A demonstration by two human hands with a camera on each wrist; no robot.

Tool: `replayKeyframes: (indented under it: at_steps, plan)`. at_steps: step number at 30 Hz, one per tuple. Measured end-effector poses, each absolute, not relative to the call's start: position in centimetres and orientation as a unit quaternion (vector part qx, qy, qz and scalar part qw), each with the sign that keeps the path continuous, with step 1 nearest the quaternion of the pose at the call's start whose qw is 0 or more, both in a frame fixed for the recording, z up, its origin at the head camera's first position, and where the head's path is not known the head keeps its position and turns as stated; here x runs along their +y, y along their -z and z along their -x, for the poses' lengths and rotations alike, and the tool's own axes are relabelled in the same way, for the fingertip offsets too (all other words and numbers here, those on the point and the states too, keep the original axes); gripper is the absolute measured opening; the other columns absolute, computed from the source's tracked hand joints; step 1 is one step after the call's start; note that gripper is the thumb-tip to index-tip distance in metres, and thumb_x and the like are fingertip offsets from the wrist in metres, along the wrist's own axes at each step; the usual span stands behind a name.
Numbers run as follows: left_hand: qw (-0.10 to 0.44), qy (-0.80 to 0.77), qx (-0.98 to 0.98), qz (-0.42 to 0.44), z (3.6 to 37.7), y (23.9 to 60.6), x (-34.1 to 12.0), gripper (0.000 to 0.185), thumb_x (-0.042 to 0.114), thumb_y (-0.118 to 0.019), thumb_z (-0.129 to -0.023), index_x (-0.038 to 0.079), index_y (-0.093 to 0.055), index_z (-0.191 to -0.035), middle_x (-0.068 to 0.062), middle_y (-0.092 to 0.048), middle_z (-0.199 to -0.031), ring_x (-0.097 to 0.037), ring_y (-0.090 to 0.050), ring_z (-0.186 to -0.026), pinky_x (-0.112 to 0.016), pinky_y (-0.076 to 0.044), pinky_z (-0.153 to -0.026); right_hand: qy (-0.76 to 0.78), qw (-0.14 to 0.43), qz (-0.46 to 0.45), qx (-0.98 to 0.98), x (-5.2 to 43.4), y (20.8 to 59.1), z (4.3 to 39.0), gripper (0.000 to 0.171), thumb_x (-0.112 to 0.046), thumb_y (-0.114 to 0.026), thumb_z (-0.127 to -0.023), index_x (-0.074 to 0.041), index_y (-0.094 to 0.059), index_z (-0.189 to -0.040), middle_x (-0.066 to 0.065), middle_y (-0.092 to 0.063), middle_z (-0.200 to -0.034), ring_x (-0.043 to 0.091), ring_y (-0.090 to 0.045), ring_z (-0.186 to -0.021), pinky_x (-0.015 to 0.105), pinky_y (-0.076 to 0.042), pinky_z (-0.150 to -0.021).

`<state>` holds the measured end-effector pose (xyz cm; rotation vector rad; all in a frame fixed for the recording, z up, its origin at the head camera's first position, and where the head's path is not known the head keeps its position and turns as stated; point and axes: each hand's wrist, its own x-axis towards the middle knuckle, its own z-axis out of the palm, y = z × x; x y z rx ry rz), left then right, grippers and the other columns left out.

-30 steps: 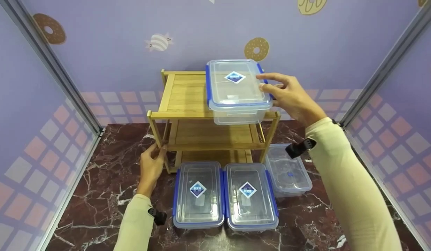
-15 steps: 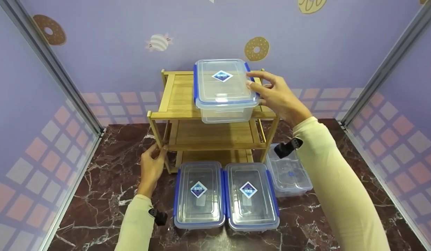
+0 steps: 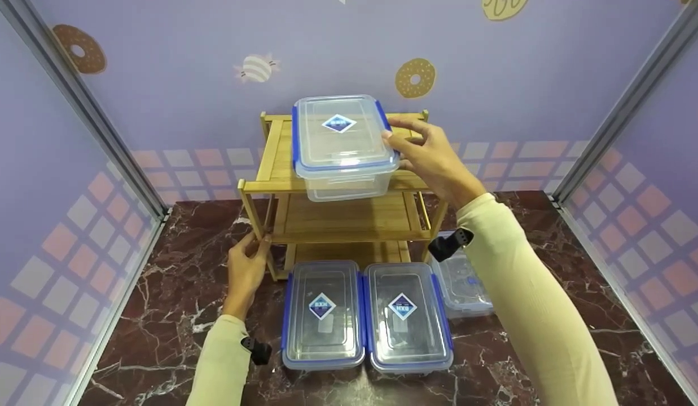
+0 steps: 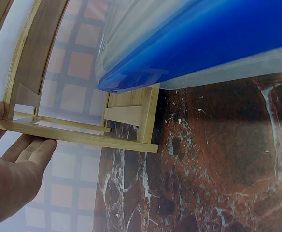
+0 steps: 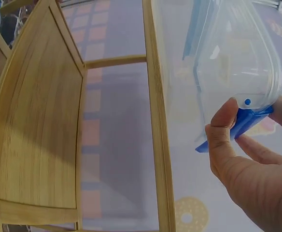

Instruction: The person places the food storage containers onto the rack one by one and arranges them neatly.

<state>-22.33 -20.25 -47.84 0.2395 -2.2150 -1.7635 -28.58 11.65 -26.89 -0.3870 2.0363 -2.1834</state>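
My right hand (image 3: 430,155) grips a clear lidded food container (image 3: 343,149) with blue side clips by its right side. In the right wrist view, thumb and fingers (image 5: 223,116) pinch around the blue clip (image 5: 245,123). The container is above the top tier of a three-tier wooden shelf rack (image 3: 349,217) and overlaps its front rail in the head view; its lid bears a diamond label. My left hand (image 3: 247,273) holds the rack's left front post (image 4: 83,137), thumb on one side and fingers on the other.
Two similar lidded containers (image 3: 323,316) (image 3: 409,316) lie side by side on the dark marble surface (image 3: 174,316) before the rack. Another clear container (image 3: 464,287) sits at the rack's right, partly behind my right sleeve. Patterned walls (image 3: 337,51) enclose the back and sides.
My right hand has carried the container leftward over the rack's top tier, from its right part to nearer the middle. The left hand stays on the post.
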Motion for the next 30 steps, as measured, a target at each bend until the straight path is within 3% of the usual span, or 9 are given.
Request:
replayKeyframes:
  at_steps: [9,15,20,30]
  plan:
    - [0.149,0.614,-0.77,-0.085,22.5,47.8,-20.4,0.036,0.024,-0.059,-0.095,0.007,-0.059,-0.127,-0.016,-0.066,-0.109,-0.025,-0.063,-0.101,-0.038,-0.05,-0.089,0.681,0.084,0.175,0.706,10.4,27.1,28.0,0.081,-0.031,-0.081,-0.075,-0.015,-0.041,-0.143,0.015,-0.059,-0.119,0.028,-0.059,-0.106,0.041,-0.05,-0.089]
    - [0.147,0.615,-0.77,-0.084,22.5,47.9,-20.4,0.037,0.023,-0.058,-0.095,0.007,-0.058,-0.128,-0.017,-0.065,-0.111,-0.026,-0.062,-0.104,-0.039,-0.05,-0.09,0.668,0.093,0.184,0.715,9.7,27.0,27.4,0.099,-0.018,-0.088,-0.065,-0.015,-0.032,-0.147,0.014,-0.054,-0.124,0.027,-0.057,-0.11,0.04,-0.05,-0.09]
    - [0.144,0.616,-0.771,-0.081,22.3,47.8,-20.3,0.035,0.022,-0.057,-0.096,0.007,-0.058,-0.128,-0.016,-0.065,-0.11,-0.028,-0.062,-0.103,-0.041,-0.049,-0.091,0.685,0.083,0.184,0.7,8.9,26.9,26.8,0.096,-0.012,-0.086,-0.067,-0.009,-0.033,-0.146,0.015,-0.052,-0.13,0.029,-0.057,-0.111,0.045,-0.051,-0.088]
    - [0.152,0.607,-0.777,-0.073,22.3,47.7,-20.2,0.036,0.024,-0.058,-0.095,0.007,-0.058,-0.128,-0.017,-0.066,-0.108,-0.025,-0.062,-0.102,-0.039,-0.048,-0.094,0.68,0.04,0.187,0.708,8.2,28.4,27.4,0.09,-0.031,-0.088,-0.066,-0.015,-0.042,-0.142,0.01,-0.057,-0.126,0.024,-0.061,-0.105,0.044,-0.05,-0.089]
